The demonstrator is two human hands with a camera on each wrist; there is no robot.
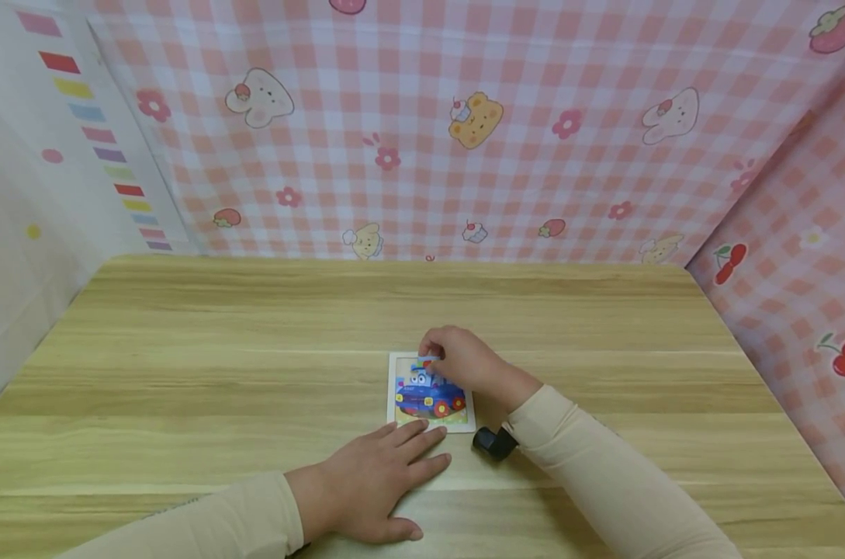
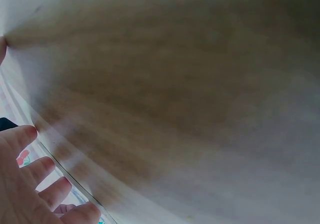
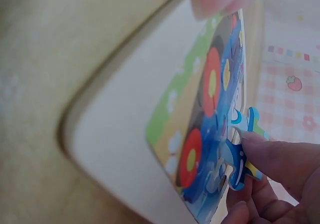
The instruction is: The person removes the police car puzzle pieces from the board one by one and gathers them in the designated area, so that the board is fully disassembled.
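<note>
A small square jigsaw puzzle with a white frame (image 1: 392, 396) lies on the table, with a picture of a blue, red-wheeled car with eyes. My right hand (image 1: 467, 361) is over its upper right part. In the right wrist view, thumb and fingers pinch a blue puzzle piece (image 3: 240, 164), tilted up at the car picture (image 3: 212, 98). My left hand (image 1: 373, 485) lies palm down with spread fingers, its fingertips at the frame's near edge. The left wrist view catches only those fingers (image 2: 37, 176) at its lower left.
A black wrist camera (image 1: 493, 443) sits under the right cuff, just right of the puzzle's near corner. The wooden table (image 1: 219, 334) reaches back to a pink checked cloth (image 1: 422, 194). More patterned cloth (image 1: 799, 310) hangs on the right side.
</note>
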